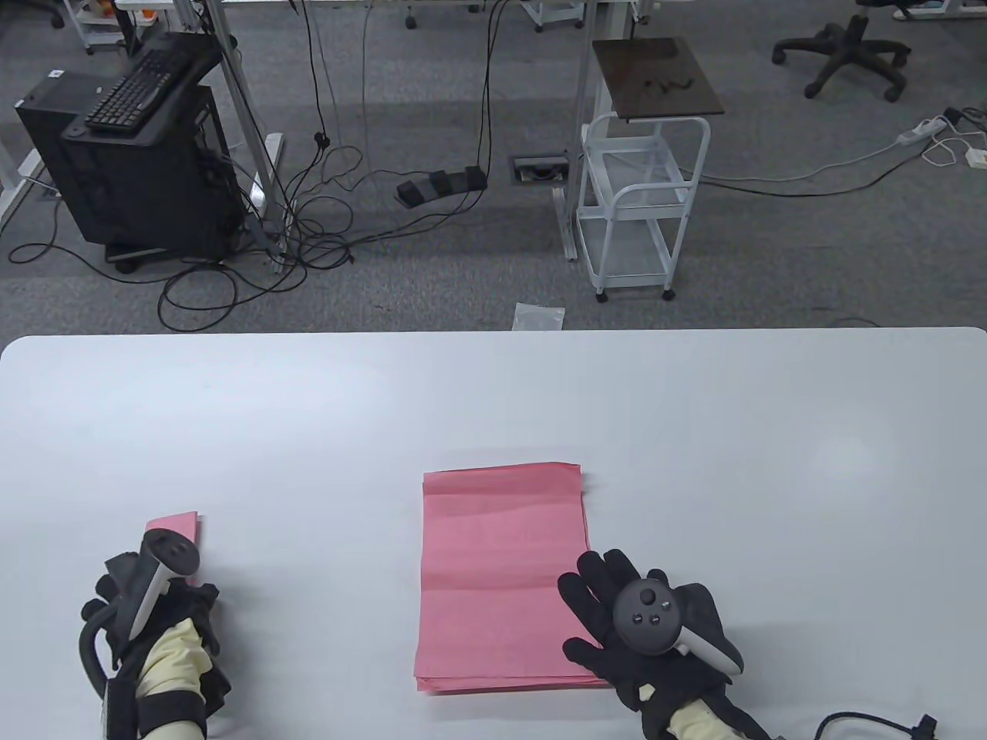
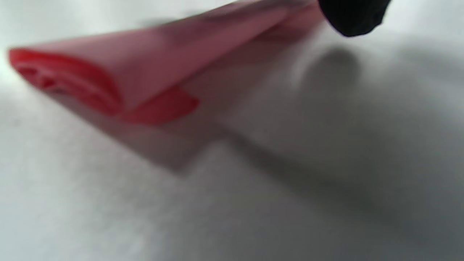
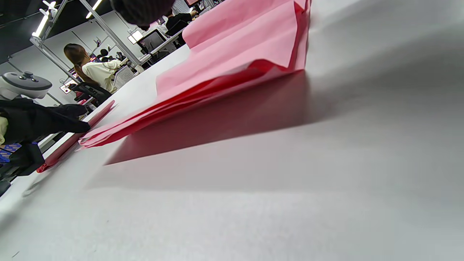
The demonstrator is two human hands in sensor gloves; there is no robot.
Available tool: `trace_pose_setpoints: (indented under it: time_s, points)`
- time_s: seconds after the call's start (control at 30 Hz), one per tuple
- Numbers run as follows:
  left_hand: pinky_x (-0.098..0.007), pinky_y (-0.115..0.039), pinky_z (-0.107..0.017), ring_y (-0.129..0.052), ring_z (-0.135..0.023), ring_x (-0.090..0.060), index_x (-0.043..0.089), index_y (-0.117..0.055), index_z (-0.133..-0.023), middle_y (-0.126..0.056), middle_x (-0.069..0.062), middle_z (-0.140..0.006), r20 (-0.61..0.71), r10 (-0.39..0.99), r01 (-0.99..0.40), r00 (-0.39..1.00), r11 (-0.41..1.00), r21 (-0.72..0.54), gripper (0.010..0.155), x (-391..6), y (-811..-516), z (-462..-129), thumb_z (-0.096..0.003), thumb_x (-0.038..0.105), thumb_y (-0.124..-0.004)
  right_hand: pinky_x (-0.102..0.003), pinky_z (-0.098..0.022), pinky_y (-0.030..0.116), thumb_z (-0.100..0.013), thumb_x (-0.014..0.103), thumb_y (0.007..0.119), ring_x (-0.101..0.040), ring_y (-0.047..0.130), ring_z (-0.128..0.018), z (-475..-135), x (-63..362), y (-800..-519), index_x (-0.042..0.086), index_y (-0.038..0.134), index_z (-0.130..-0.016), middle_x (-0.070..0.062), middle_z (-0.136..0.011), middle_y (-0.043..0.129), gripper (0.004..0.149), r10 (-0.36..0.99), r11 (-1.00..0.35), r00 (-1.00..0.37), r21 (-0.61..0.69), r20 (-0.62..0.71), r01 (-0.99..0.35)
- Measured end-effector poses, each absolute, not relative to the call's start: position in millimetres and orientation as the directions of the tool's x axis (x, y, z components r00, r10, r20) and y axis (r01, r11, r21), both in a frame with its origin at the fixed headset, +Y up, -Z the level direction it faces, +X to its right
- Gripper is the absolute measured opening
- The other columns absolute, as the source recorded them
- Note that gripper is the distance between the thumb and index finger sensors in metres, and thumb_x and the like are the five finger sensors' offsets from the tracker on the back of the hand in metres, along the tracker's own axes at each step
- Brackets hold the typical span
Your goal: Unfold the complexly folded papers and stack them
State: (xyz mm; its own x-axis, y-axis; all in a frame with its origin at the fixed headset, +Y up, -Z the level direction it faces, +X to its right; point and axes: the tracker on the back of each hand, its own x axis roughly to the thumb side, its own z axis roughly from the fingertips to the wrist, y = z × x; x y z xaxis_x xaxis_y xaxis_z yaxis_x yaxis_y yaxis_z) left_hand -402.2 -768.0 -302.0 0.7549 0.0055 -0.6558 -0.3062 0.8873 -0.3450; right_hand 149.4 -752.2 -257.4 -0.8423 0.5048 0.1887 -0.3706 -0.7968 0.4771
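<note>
The stack of unfolded pink papers [image 1: 501, 574] lies flat on the bench [image 1: 771, 462]. The right hand [image 1: 640, 624] rests on the stack's near right corner, grip apart, fingers straight. The left hand [image 1: 150, 609] covers a folded pink paper [image 1: 176, 526]; its grip state cannot be told.

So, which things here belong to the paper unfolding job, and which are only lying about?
Belong to the job:
- stack of unfolded pink sheets, right hand resting flat at its right edge
- folded pink paper, under the left hand

Lying about:
- black cable on the white table
- computer tower, white cart, office chair on the floor behind
</note>
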Motion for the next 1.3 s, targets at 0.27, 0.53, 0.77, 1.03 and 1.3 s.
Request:
trace_pose_setpoints:
  time_s: [0.27, 0.53, 0.77, 1.03, 1.3]
  points:
    - [-0.063, -0.035, -0.077, -0.038, -0.108, -0.046, 0.02, -0.02, -0.11, -0.026, -0.018, -0.117, -0.691, 0.034, -0.334, 0.722, 0.892, -0.306, 0.075, -405, -773, -305, -0.0553, 0.042, -0.067, -0.049, -0.067, -0.013, -0.053, 0.05, 0.06, -0.011, -0.014, -0.101, -259, 151, -759, 0.042, 0.022, -0.107, 0.016, -0.115, -0.001, 0.066, 0.528, -0.772, -0.835, 0.5, 0.158, -0.393]
    - [-0.054, -0.057, -0.075, -0.068, -0.1, -0.036, 0.022, -0.052, -0.106, -0.059, -0.01, -0.112, -0.698, 0.071, -0.259, 0.712, 0.951, -0.167, 0.051, -409, -761, -304, -0.0564, 0.03, -0.059, -0.049, -0.067, -0.013, -0.054, 0.05, 0.06, -0.011, -0.014, -0.101, -261, 151, -760, 0.041, 0.022, -0.107, 0.016, -0.115, 0.0, 0.066, 0.557, -0.745, -0.82, 0.518, 0.136, -0.42]
    - [-0.053, -0.062, -0.072, -0.08, -0.095, -0.036, 0.02, -0.059, -0.105, -0.072, -0.013, -0.107, -0.389, 0.443, -0.533, 0.808, 0.831, -0.161, 0.05, -361, -731, -325, -0.0566, 0.032, -0.061, -0.049, -0.067, -0.013, -0.053, 0.049, 0.063, -0.011, -0.014, -0.102, -270, 151, -752, 0.042, 0.022, -0.107, 0.015, -0.116, 0.0, 0.068, 0.635, -0.711, -0.762, 0.48, 0.124, -0.514]
    - [-0.053, -0.065, -0.07, -0.084, -0.091, -0.037, 0.017, -0.064, -0.103, -0.078, -0.014, -0.104, 0.08, 0.692, -0.556, 0.718, 0.639, -0.531, 0.049, -211, -701, -339, -0.0571, 0.033, -0.062, -0.053, -0.069, -0.009, -0.05, 0.043, 0.072, -0.015, -0.005, -0.106, -292, 145, -737, 0.05, 0.012, -0.101, 0.014, -0.118, 0.009, 0.079, 0.782, -0.606, -0.613, 0.378, 0.118, -0.7]
    - [-0.055, -0.063, -0.071, -0.083, -0.091, -0.038, 0.015, -0.065, -0.103, -0.078, -0.016, -0.104, 0.24, 0.696, -0.355, 0.677, 0.594, -0.722, 0.049, -115, -707, -336, -0.0572, 0.033, -0.063, -0.057, -0.077, 0.014, -0.047, 0.027, 0.08, -0.021, 0.037, -0.111, -302, 147, -719, 0.046, 0.025, -0.103, 0.009, -0.114, 0.055, 0.08, 0.757, -0.651, -0.602, 0.207, 0.254, -0.73]
